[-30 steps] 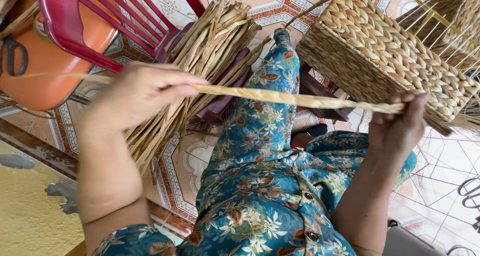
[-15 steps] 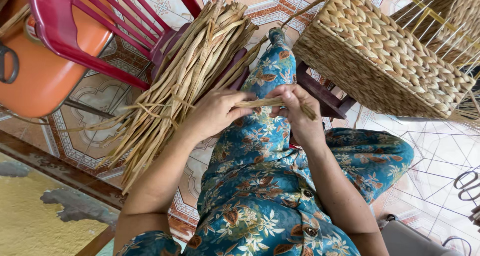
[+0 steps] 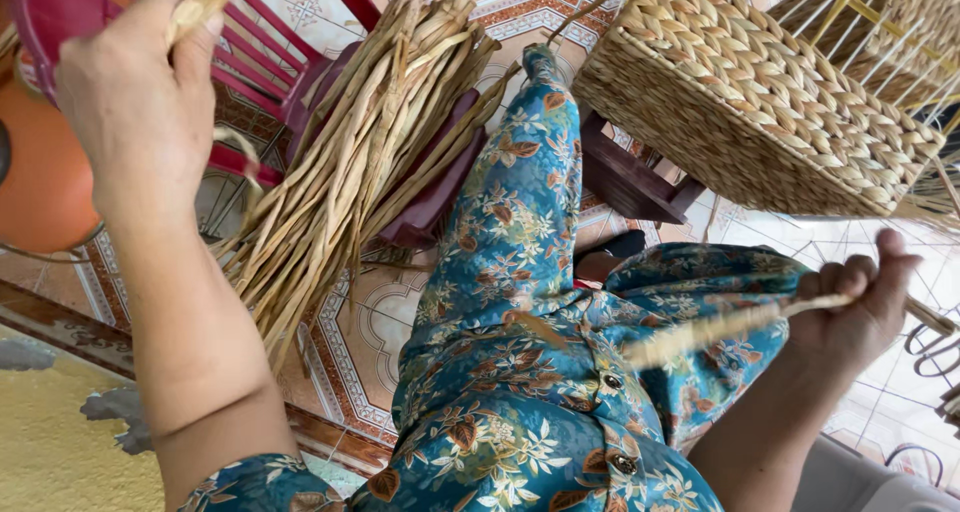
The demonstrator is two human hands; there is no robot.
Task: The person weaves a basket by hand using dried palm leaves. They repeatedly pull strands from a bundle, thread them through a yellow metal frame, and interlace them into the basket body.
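The left hand (image 3: 140, 102) now rises high toward the red chair (image 3: 270, 62), the right hand (image 3: 860, 307) swings out wide, each gripping a strand (image 3: 720, 327); earlier they met over the lap.

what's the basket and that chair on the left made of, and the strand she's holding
Basket: looks like thick braided dried plant fibre, matte tan, plaited ridges showing.
Chair: likely moulded plastic, glossy dark red slats.
Strand in the right hand: seemingly the same dried fibre, pale, flat, matte, like the bundle.

Rough woven straw basket (image 3: 760, 102), glossy plastic chair (image 3: 270, 72), dry matt reeds (image 3: 350, 182)
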